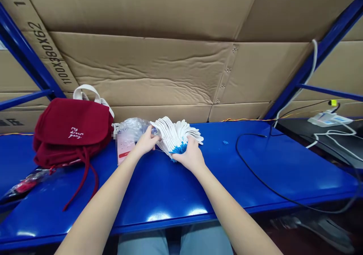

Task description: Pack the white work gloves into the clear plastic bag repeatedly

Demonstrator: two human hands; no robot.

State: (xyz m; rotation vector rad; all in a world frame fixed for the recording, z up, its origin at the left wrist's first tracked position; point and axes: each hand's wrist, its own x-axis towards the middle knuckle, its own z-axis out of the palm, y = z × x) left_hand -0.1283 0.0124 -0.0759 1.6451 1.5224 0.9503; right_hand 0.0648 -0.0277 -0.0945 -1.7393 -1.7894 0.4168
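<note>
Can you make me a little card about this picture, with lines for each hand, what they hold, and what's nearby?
Left hand: bare left hand, gripping the stack's left side
Right hand: bare right hand, gripping the stack's lower right side
Held: fanned stack of white gloves with blue ends
Surface: shiny blue metal shelf
Nearby: crumpled clear plastic bag; dark red cloth bag with white handles; thin black cable
Behind: large brown cardboard boxes
</note>
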